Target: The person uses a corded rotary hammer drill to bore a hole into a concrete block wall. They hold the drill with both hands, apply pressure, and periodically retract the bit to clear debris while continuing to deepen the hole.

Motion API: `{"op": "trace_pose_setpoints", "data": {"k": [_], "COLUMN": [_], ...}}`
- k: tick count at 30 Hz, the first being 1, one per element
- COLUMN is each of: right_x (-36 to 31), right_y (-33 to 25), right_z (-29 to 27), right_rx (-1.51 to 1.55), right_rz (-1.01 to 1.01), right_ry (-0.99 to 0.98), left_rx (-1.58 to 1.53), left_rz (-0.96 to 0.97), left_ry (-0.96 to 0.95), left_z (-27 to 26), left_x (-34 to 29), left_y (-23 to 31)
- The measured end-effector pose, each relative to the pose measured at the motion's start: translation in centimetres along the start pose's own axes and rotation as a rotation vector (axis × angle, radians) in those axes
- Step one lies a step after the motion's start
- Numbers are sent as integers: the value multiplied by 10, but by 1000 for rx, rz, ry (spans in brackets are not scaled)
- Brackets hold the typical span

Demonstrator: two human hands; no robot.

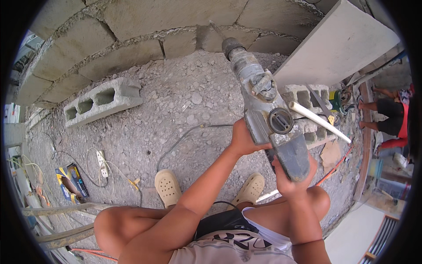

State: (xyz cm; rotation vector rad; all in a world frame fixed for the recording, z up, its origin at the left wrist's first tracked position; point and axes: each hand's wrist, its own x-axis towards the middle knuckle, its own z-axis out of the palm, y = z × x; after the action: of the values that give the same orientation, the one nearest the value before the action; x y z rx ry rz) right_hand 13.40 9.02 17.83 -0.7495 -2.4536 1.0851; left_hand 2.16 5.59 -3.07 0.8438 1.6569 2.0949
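Note:
A worn grey rotary hammer (263, 105) slants up and away from me, held in both hands. My left hand (246, 138) is closed around the underside of its body, with the fingers partly hidden. Nearer to me, my right hand (295, 177) wraps the rear handle, and the grey housing covers some of its fingers. From the dark chuck, a steel bit (217, 31) reaches to the concrete block wall (180, 43) near a mortar joint. Whether the tip is in the wall or only touching it, I cannot tell.
A hollow block (103, 100) lies on the gravel at left. At right are a leaning grey board (338, 42), more blocks (303, 94) and a white pipe (320, 121). A power strip (102, 163), cables and an opened box (71, 182) lie lower left. Another person (389, 116) is far right.

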Motion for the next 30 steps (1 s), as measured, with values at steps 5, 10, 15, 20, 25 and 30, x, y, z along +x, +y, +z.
{"op": "trace_pose_setpoints", "data": {"k": [5,10,15,20,25,30], "right_x": [15,20,17,11,10,43], "right_y": [5,20,3,-4,-4,-4], "right_z": [2,8,25,35,40,39], "right_rx": [37,2,25,13,-18,-21], "right_rz": [34,-77,-120,-168,-224,-143], "right_ry": [25,4,-108,-72,-13,16], "left_rx": [-48,-89,-694,-624,-672,-578], "left_rz": [-94,-128,-432,-482,-301,-450], "left_ry": [36,25,40,-20,52,37], "left_z": [3,-1,-5,-8,-4,-7], "left_x": [8,12,-2,-15,-5,8], "left_y": [8,1,-11,-24,-30,-24]}}
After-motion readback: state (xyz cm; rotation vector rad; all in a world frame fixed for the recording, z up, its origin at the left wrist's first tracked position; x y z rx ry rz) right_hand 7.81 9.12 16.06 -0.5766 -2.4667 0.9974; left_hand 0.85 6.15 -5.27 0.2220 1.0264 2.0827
